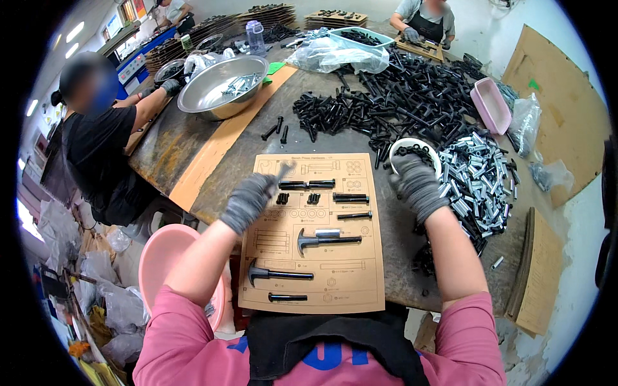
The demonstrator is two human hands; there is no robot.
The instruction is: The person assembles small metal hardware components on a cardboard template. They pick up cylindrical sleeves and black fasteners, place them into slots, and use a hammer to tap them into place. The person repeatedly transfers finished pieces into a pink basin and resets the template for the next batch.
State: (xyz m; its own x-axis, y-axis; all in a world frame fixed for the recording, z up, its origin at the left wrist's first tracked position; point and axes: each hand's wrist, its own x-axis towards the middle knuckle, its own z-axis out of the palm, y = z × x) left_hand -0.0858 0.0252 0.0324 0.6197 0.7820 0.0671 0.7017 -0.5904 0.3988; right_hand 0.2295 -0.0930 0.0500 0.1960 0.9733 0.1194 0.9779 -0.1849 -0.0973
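Observation:
My left hand (250, 198), in a grey knit glove, is closed on a small metal open-end wrench (284, 170) over the upper left of a brown cardboard sheet (270, 231). Printed outlines cover the sheet. On it lie black bolts (351, 198), short black screws (282, 199), a silver sleeve (327, 233) and two black pins with curved T-shaped heads (329, 241) (281, 275). My right hand (418, 186), gloved alike, reaches over the near rim of a white bowl (432, 153) of black nuts or rings (412, 150). Its fingertips are hidden among them.
Silver sleeves (476, 180) heap at the right, below a large pile of black bolts (399, 96). A steel basin (222, 80), pink tub (491, 106) and cardboard stack (537, 276) stand around. Co-workers sit at left (96, 128) and far side (425, 22). A pink basin (164, 257) is beside me.

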